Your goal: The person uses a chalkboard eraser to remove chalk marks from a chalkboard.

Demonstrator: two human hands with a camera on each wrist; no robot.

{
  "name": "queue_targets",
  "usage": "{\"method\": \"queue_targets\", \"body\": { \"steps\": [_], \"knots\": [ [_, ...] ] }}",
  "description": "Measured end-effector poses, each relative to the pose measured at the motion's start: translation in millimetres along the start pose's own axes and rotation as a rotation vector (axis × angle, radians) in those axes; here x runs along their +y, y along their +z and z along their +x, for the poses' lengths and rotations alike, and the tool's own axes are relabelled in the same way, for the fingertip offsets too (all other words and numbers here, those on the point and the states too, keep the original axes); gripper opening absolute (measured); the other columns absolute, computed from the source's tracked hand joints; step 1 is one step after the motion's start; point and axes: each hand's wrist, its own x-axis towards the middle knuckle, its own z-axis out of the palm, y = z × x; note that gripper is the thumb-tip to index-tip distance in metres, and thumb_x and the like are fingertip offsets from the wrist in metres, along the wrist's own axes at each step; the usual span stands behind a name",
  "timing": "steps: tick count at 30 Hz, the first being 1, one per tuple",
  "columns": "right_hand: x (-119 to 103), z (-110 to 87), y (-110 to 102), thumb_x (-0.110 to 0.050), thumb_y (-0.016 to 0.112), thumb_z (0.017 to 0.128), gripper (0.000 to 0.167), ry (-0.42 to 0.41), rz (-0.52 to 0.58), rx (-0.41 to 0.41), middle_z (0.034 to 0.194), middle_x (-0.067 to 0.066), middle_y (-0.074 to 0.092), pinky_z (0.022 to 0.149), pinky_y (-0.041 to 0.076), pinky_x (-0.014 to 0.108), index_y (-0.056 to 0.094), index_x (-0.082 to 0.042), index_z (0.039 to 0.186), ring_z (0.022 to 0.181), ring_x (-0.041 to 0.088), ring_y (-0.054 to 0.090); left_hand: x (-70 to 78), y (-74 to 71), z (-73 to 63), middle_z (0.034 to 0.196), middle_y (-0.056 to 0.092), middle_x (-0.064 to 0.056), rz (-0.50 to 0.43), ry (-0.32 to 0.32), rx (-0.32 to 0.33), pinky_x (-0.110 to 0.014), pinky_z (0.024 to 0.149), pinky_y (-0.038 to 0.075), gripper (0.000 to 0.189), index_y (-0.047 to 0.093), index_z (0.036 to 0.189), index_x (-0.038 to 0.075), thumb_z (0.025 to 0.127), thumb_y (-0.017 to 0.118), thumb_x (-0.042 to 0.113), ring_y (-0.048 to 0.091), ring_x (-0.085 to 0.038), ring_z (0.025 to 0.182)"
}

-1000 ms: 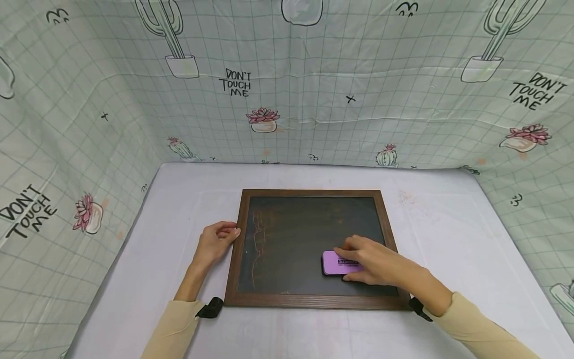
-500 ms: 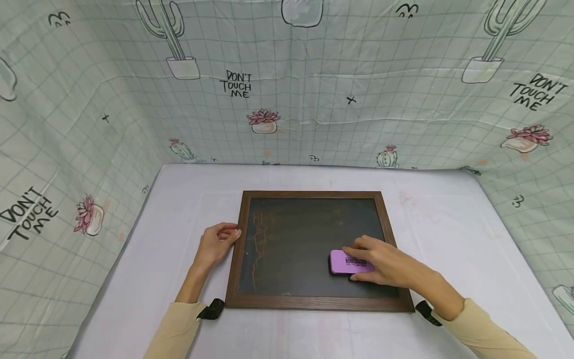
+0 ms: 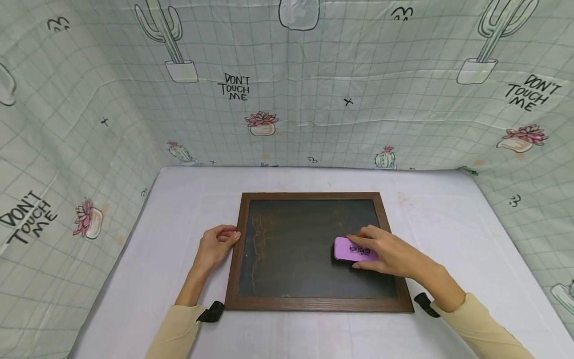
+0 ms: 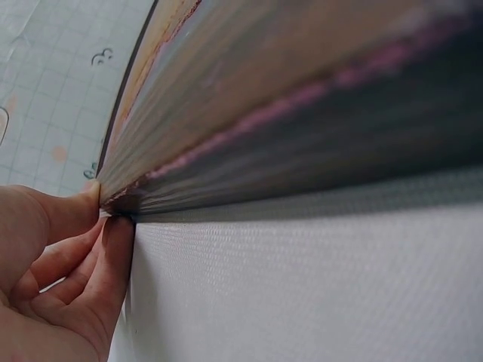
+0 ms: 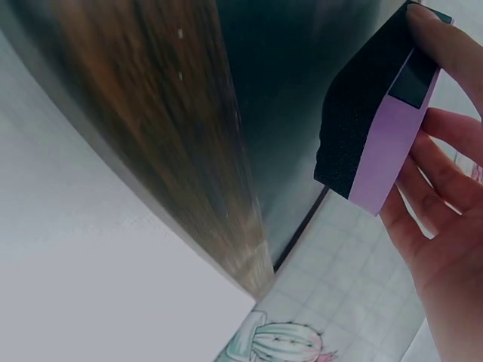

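Note:
A small chalkboard [image 3: 309,249] in a brown wooden frame lies on the white table, with faint orange chalk lines [image 3: 257,249] down its left side. My left hand [image 3: 217,248] pinches the left edge of the frame. In the left wrist view its thumb [image 4: 75,213] is at the frame's edge, with fingers bent just below. My right hand [image 3: 385,249] holds a purple board eraser [image 3: 347,249] by its sides, over the right half of the board. The right wrist view shows the eraser's black felt face [image 5: 355,113] tilted into sight, raised off the board surface.
White cloth covers the table [image 3: 197,199] around the board, with a faint reddish smudge [image 3: 405,199] at the right. A grid-patterned curtain [image 3: 305,99] with cactus drawings hangs behind and along both sides. Black straps [image 3: 212,312] sit at both wrists.
My right hand has moved the eraser to the right, then slightly away toward the back, lifting it from the board. The left hand stays at the frame's left edge.

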Motion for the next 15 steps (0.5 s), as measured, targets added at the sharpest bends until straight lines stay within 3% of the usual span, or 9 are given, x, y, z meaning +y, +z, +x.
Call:
{"method": "queue_targets", "body": {
  "steps": [7, 15],
  "knots": [
    [10, 0.5, -4, -0.027, 0.093, 0.075, 0.06, 0.055, -0.007, 0.01, 0.102, 0.004, 0.063, 0.069, 0.048, 0.023, 0.072, 0.005, 0.122, 0.084, 0.008, 0.051, -0.4, -0.2, -0.8, 0.101, 0.071, -0.017, -0.006, 0.001, -0.005, -0.029, 0.078, 0.048, 0.029, 0.069, 0.119, -0.009, 0.097, 0.072, 0.01, 0.065, -0.027, 0.091],
    [23, 1.7, -14, -0.022, 0.096, 0.069, 0.065, 0.094, -0.039, 0.054, 0.103, 0.007, 0.064, 0.069, 0.049, 0.028, 0.071, 0.006, 0.122, 0.087, 0.012, 0.053, -0.3, 0.1, -0.4, 0.1, 0.071, -0.017, -0.012, 0.01, 0.003, -0.026, 0.075, 0.048, 0.028, 0.07, 0.118, -0.008, 0.097, 0.073, 0.01, 0.065, -0.022, 0.087]
  ]
}}
